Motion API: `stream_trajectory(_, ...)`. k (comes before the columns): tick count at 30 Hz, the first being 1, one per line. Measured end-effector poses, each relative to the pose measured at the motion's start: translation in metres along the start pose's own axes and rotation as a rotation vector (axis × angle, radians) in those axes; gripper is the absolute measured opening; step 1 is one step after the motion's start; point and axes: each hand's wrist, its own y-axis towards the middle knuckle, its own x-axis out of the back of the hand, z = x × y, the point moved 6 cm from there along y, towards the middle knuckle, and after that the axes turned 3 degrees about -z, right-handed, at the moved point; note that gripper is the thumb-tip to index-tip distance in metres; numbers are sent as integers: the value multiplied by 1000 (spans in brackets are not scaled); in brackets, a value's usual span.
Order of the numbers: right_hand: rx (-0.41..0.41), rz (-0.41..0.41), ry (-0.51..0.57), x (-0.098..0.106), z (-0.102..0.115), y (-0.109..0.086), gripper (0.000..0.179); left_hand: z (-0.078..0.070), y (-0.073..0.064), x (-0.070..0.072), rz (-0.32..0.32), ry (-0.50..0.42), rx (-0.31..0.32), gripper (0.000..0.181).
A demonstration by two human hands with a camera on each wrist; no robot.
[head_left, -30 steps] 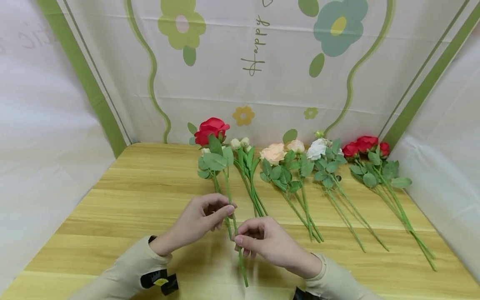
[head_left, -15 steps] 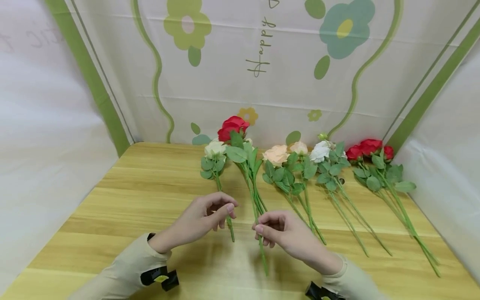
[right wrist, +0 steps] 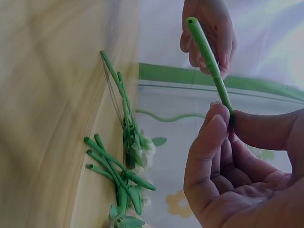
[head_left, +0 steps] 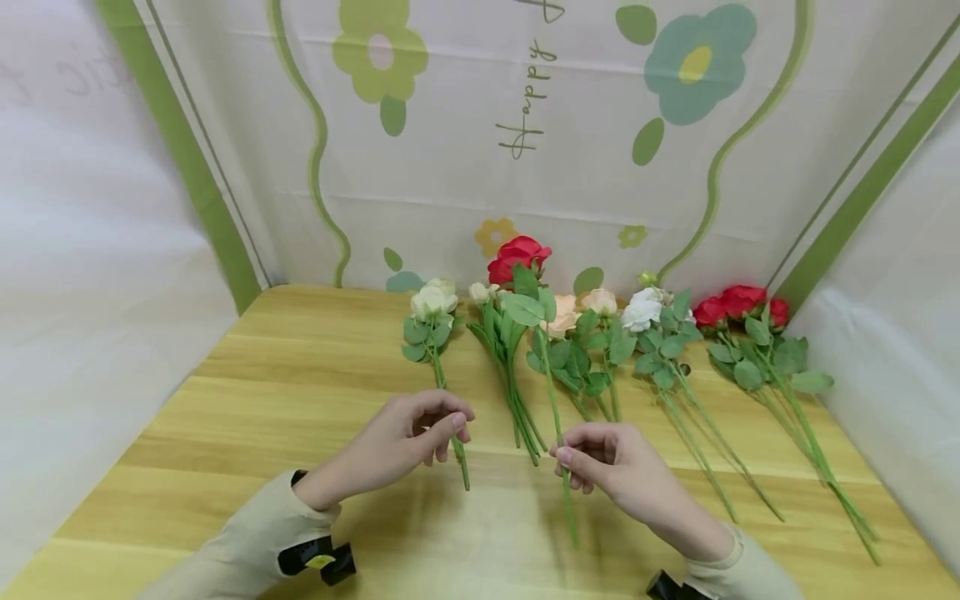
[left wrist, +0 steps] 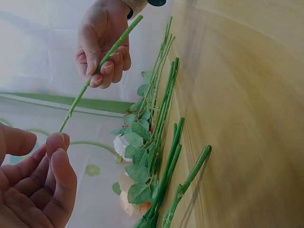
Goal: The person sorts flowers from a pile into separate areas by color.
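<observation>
Between thumb and fingers, my right hand [head_left: 618,471] pinches the stem of a red rose [head_left: 519,260], which stands tilted above the table. In the right wrist view the cut end of that green stem [right wrist: 205,50] points up past the fingertips. My left hand [head_left: 412,437] holds nothing; its fingers are loosely bent, with a gap to the thumb in the left wrist view. It hovers over the stem of a cream-white rose [head_left: 433,302] lying on the table. To the right of that lies a bunch of small cream buds [head_left: 483,293] on several green stems, partly behind the red bloom.
Peach roses [head_left: 599,302], white roses [head_left: 642,311] and a group of red roses [head_left: 742,302] lie in a row on the wooden table [head_left: 247,400], heads toward the back. A printed cloth [head_left: 450,167] hangs behind, with white cloth at both sides.
My right hand has moved right, carrying the red rose away from the left hand and past the cream buds. The left hand has let go of its stem and stays nearly in place.
</observation>
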Motion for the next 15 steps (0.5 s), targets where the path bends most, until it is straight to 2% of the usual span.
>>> stream_trajectory(9, -45, -45, -25, 17, -2, -5, 24, 0, -2, 1, 4, 12, -3, 18)
stream_trajectory(15, -37, -98, -98, 34, -1, -16, 26, -1, -4, 4, 6, 3, 8, 17)
